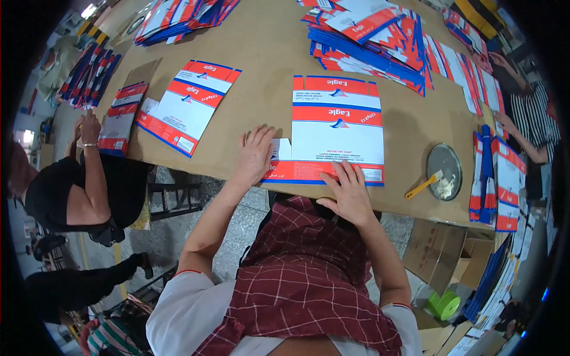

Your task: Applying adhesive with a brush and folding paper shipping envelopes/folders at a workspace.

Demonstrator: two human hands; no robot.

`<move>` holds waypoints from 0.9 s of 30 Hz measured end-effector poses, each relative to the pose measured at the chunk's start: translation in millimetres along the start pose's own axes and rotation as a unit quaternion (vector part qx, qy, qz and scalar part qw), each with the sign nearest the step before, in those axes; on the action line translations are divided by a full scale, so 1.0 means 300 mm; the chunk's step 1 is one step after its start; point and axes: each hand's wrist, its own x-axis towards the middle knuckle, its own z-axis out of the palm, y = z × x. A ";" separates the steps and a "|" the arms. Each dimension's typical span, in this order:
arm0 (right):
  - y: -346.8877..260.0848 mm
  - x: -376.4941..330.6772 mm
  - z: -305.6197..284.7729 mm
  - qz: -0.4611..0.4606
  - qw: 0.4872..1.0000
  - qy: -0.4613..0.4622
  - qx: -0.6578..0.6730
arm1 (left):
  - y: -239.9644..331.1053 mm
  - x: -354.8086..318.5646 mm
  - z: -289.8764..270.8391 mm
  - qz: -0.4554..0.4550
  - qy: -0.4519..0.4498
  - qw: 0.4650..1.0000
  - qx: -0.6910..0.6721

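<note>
In front of me a flat, unfolded carton sheet (338,139), red, white and blue, lies on the brown-covered table (249,89). My left hand (256,155) rests flat over the carton's left flap, fingers stretched out and holding nothing. At the near edge of the same sheet, my right hand (350,193) touches the red border with its fingers extended and apart. Right of the carton is a round dish (454,160) of whitish paste, with a yellow-handled brush (420,186) leaning across its rim.
Large piles of flat cartons (380,50) lie at the far side, with another carton sheet (184,104) to the left. Folded cartons (507,190) stand at the right table edge. People work on both sides. Open cardboard boxes (436,252) sit on the floor at right.
</note>
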 end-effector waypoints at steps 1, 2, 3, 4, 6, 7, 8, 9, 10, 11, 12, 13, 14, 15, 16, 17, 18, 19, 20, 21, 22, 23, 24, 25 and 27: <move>-0.004 -0.009 0.010 0.008 1.000 0.001 0.005 | 0.013 -0.006 0.008 0.003 -0.013 1.000 -0.016; -0.011 -0.016 0.020 0.015 1.000 0.000 0.008 | 0.026 -0.013 0.016 0.007 -0.020 1.000 -0.018; -0.018 -0.020 0.028 0.027 1.000 0.001 -0.001 | 0.038 -0.020 0.021 -0.003 -0.016 0.999 -0.028; -0.024 -0.021 0.036 0.036 0.999 0.002 -0.010 | 0.046 -0.023 0.018 -0.016 -0.011 0.999 -0.036; -0.032 -0.017 0.038 0.046 0.999 -0.006 -0.009 | 0.040 -0.019 0.027 -0.022 -0.010 0.999 -0.035; -0.033 -0.014 0.036 0.054 0.998 -0.013 -0.013 | 0.037 -0.017 0.030 -0.029 -0.004 0.999 -0.036; -0.031 -0.011 0.036 0.054 0.998 -0.013 -0.011 | 0.036 -0.015 0.032 -0.030 -0.006 0.999 -0.034; -0.028 -0.009 0.035 0.051 0.999 -0.011 -0.003 | 0.038 -0.014 0.034 -0.042 0.013 0.998 -0.042; -0.025 -0.007 0.035 0.051 0.999 -0.009 0.003 | 0.041 -0.012 0.039 -0.052 0.032 0.997 -0.052; -0.020 -0.007 0.030 0.053 0.999 -0.010 0.004 | 0.042 -0.013 0.046 -0.051 0.030 0.997 -0.052; -0.014 -0.009 0.023 0.052 0.999 -0.011 0.007 | 0.041 -0.015 0.052 -0.056 0.043 0.995 -0.065; -0.013 -0.021 0.018 0.056 0.998 -0.014 0.008 | 0.044 -0.018 0.059 -0.059 0.053 0.993 -0.082; -0.012 -0.030 0.013 0.067 0.998 -0.019 0.004 | 0.046 -0.014 0.066 -0.054 0.049 0.993 -0.092; -0.009 -0.032 0.006 0.062 0.998 -0.008 0.013 | 0.045 -0.007 0.071 -0.032 0.084 0.989 -0.114; 0.002 -0.044 -0.008 0.061 0.998 -0.001 0.017 | 0.051 0.000 0.079 -0.009 0.120 0.982 -0.143; 0.026 -0.061 -0.012 0.044 0.997 0.010 0.063 | 0.044 -0.006 0.084 -0.007 0.112 0.985 -0.133; 0.033 -0.059 -0.046 0.059 0.986 0.088 0.130 | 0.019 -0.020 0.073 -0.005 0.106 0.987 -0.122; 0.065 -0.085 -0.059 0.108 0.971 0.175 0.118 | -0.001 -0.038 0.068 -0.023 0.121 0.986 -0.109; 0.111 -0.124 -0.079 0.151 0.948 0.263 0.098 | -0.021 -0.045 0.063 -0.030 0.108 0.988 -0.105; 0.173 -0.174 -0.106 0.162 0.949 0.259 0.076 | -0.033 -0.052 0.063 -0.037 0.106 0.989 -0.096; 0.239 -0.237 -0.141 0.226 0.936 0.269 -0.001 | -0.033 -0.053 0.062 -0.042 0.103 0.990 -0.085; 0.291 -0.295 -0.171 0.285 0.915 0.276 -0.077 | -0.021 -0.050 0.059 -0.040 0.102 0.989 -0.095; 0.334 -0.345 -0.181 0.292 0.912 0.274 -0.092 | -0.009 -0.044 0.060 -0.040 0.102 0.989 -0.101; 0.365 -0.378 -0.189 0.298 0.922 0.196 -0.151 | 0.002 -0.042 0.060 -0.037 0.101 0.988 -0.110; 0.408 -0.415 -0.170 0.289 0.926 0.087 -0.226 | 0.003 -0.041 0.061 -0.047 0.111 0.983 -0.138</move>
